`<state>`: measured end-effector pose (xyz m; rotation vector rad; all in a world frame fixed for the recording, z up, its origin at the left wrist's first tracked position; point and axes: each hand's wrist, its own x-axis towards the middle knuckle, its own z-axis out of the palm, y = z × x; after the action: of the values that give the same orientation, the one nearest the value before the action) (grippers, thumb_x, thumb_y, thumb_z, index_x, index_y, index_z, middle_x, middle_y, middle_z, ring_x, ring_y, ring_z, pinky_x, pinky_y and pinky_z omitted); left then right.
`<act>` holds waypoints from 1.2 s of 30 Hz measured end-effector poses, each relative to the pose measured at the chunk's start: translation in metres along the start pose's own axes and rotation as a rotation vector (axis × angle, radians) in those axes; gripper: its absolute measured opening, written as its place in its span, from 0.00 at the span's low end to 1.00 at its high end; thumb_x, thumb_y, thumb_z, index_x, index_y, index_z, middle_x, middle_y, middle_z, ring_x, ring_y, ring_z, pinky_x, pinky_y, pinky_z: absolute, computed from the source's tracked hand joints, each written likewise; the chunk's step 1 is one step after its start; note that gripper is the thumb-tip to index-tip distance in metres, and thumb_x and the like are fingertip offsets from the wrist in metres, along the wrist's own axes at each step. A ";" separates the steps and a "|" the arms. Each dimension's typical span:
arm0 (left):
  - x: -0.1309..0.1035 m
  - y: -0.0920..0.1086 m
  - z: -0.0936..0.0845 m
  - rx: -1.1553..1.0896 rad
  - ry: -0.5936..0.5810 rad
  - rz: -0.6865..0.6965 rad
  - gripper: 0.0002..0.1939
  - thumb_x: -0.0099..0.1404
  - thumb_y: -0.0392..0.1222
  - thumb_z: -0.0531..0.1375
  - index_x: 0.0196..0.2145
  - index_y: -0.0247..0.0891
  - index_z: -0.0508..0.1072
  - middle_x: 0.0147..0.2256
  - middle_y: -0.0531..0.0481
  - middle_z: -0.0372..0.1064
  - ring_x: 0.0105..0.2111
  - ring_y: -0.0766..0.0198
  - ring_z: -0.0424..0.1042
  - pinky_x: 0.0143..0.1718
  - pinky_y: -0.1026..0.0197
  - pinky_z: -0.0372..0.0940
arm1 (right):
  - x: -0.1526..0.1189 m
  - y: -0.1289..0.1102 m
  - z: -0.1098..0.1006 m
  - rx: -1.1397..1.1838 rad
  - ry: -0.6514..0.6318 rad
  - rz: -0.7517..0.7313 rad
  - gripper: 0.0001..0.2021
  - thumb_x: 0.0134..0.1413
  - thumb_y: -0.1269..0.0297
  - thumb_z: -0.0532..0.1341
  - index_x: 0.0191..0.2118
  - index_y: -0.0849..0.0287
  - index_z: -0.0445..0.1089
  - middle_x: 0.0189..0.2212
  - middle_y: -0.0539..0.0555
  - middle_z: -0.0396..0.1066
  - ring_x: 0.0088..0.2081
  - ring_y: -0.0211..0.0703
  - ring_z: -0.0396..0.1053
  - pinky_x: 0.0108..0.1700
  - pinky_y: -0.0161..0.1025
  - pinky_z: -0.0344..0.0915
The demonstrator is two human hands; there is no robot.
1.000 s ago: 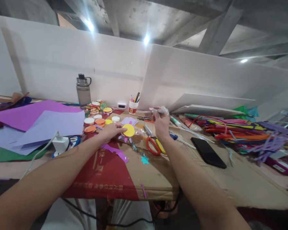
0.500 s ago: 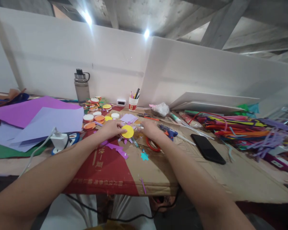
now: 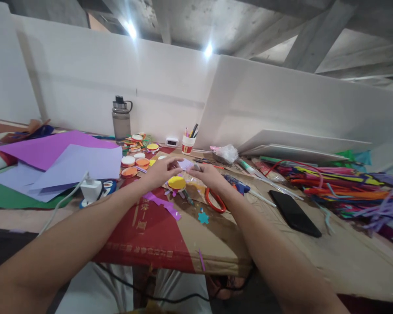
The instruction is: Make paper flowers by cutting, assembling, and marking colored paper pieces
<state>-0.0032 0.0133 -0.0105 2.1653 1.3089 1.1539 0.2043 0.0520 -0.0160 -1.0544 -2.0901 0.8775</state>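
Observation:
A yellow-topped round paper piece (image 3: 177, 182) with small purple strips around its lower edge rests on the cardboard, just below my left hand (image 3: 162, 171). That hand holds nothing; its fingers are parted and stretch toward a stack of lavender paper (image 3: 185, 164). My right hand (image 3: 209, 175) is closed on the other side of the stack, with a small greyish thing (image 3: 196, 167) at its fingertips, too small to name. Red-handled scissors (image 3: 216, 201) lie partly under my right wrist. Near them are a teal paper star (image 3: 203, 217) and purple paper scraps (image 3: 165, 205).
White and orange round pieces (image 3: 129, 162) cluster at the left, near lavender sheets (image 3: 78, 168) and a white charger (image 3: 91, 190). A bottle (image 3: 121, 122) and a pen cup (image 3: 187, 145) stand behind. To the right are a glue gun (image 3: 239, 185), a phone (image 3: 294, 213) and colourful strips (image 3: 334, 179).
My left hand has let go of the yellow-topped piece, which now rests on the cardboard. Both hands have moved toward the lavender paper stack. The view has shifted slightly.

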 end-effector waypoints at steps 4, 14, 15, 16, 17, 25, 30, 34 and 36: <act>-0.005 0.001 0.006 -0.070 -0.084 0.047 0.14 0.61 0.45 0.60 0.43 0.40 0.78 0.40 0.47 0.75 0.38 0.62 0.72 0.39 0.62 0.65 | -0.006 -0.009 0.006 0.133 -0.119 -0.009 0.12 0.50 0.54 0.62 0.31 0.59 0.71 0.27 0.49 0.68 0.29 0.37 0.62 0.34 0.34 0.57; -0.003 0.006 -0.002 -0.250 -0.049 -0.105 0.11 0.58 0.48 0.62 0.32 0.37 0.73 0.25 0.53 0.69 0.25 0.67 0.66 0.29 0.64 0.61 | -0.002 -0.004 0.016 0.270 0.056 -0.015 0.16 0.54 0.48 0.58 0.30 0.57 0.71 0.21 0.47 0.61 0.24 0.36 0.57 0.27 0.34 0.54; -0.003 0.007 -0.003 -0.291 -0.015 -0.136 0.12 0.58 0.49 0.62 0.30 0.37 0.72 0.24 0.54 0.68 0.24 0.68 0.66 0.29 0.64 0.61 | -0.001 -0.003 0.015 0.322 0.144 -0.034 0.16 0.55 0.48 0.57 0.32 0.57 0.71 0.23 0.48 0.62 0.26 0.38 0.59 0.29 0.35 0.56; -0.002 0.008 -0.003 -0.342 0.015 -0.166 0.12 0.57 0.49 0.63 0.30 0.37 0.71 0.23 0.54 0.67 0.23 0.68 0.66 0.29 0.64 0.61 | -0.001 -0.004 0.013 0.354 0.242 -0.053 0.17 0.56 0.48 0.55 0.34 0.56 0.72 0.26 0.49 0.65 0.28 0.39 0.62 0.31 0.35 0.58; -0.002 0.008 -0.002 -0.403 0.040 -0.190 0.13 0.57 0.49 0.64 0.30 0.36 0.71 0.23 0.54 0.67 0.23 0.68 0.66 0.28 0.64 0.61 | -0.001 -0.006 0.011 0.356 0.336 -0.066 0.19 0.57 0.47 0.53 0.36 0.56 0.72 0.28 0.50 0.66 0.31 0.40 0.64 0.33 0.36 0.60; -0.002 0.001 0.008 -0.877 0.128 -0.302 0.18 0.48 0.45 0.71 0.32 0.34 0.70 0.27 0.53 0.69 0.27 0.71 0.69 0.31 0.66 0.62 | -0.012 -0.026 -0.001 0.451 0.514 -0.124 0.21 0.58 0.42 0.53 0.37 0.57 0.69 0.18 0.46 0.58 0.21 0.37 0.57 0.24 0.35 0.55; -0.002 0.004 0.006 -0.986 0.146 -0.295 0.17 0.47 0.42 0.72 0.32 0.33 0.71 0.29 0.53 0.70 0.29 0.71 0.71 0.32 0.67 0.62 | -0.010 -0.025 0.010 0.531 0.450 -0.222 0.15 0.55 0.50 0.61 0.36 0.57 0.69 0.23 0.47 0.64 0.25 0.37 0.63 0.29 0.35 0.61; -0.003 0.006 0.005 -1.018 0.165 -0.330 0.17 0.47 0.41 0.72 0.31 0.33 0.72 0.28 0.54 0.70 0.28 0.71 0.70 0.32 0.66 0.63 | -0.011 -0.029 0.012 0.523 0.426 -0.223 0.12 0.52 0.54 0.63 0.36 0.58 0.69 0.23 0.47 0.65 0.25 0.37 0.64 0.30 0.36 0.62; -0.003 0.005 0.006 -1.017 0.157 -0.332 0.17 0.47 0.41 0.72 0.31 0.33 0.72 0.28 0.54 0.70 0.28 0.71 0.71 0.32 0.66 0.63 | -0.012 -0.032 0.012 0.522 0.433 -0.219 0.12 0.53 0.54 0.63 0.36 0.58 0.69 0.22 0.47 0.66 0.24 0.36 0.63 0.29 0.35 0.61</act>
<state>0.0037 0.0087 -0.0117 1.1013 0.7892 1.4247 0.1874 0.0235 -0.0009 -0.6487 -1.4698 0.9180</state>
